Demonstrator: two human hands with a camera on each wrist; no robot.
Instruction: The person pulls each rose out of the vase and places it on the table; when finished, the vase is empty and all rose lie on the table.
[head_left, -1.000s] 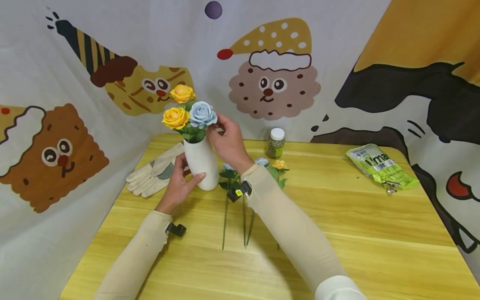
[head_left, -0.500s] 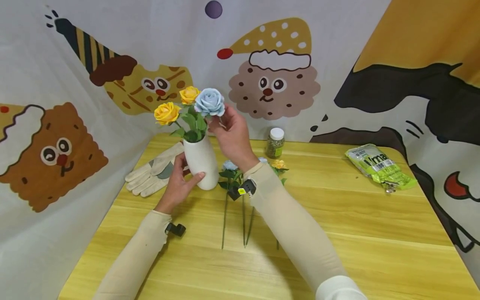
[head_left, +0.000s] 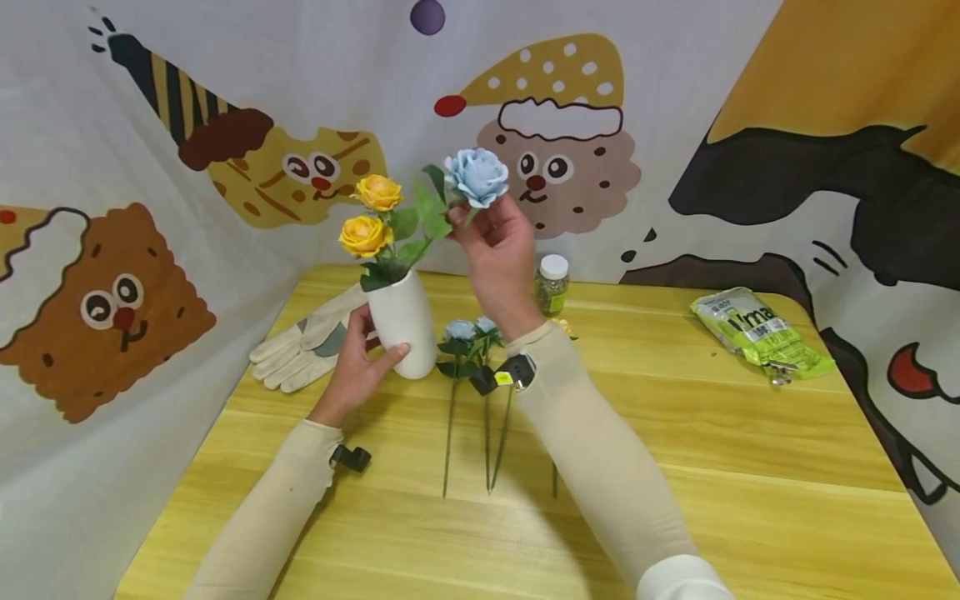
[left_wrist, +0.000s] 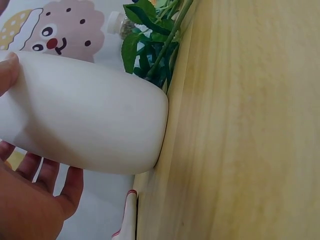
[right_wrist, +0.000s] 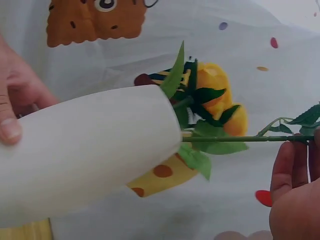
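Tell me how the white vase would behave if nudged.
The white vase would probably tip fairly readily: it is tall, with yellow roses rising above it. Its smooth wall may feel slippery. Rounded sides suggest it could roll if laid down.

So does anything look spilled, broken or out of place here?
Nothing looks spilled or broken. The one odd bit is the blue rose, leaning away from the two yellow roses in the white vase; the right hand holds its stem, which would explain it.
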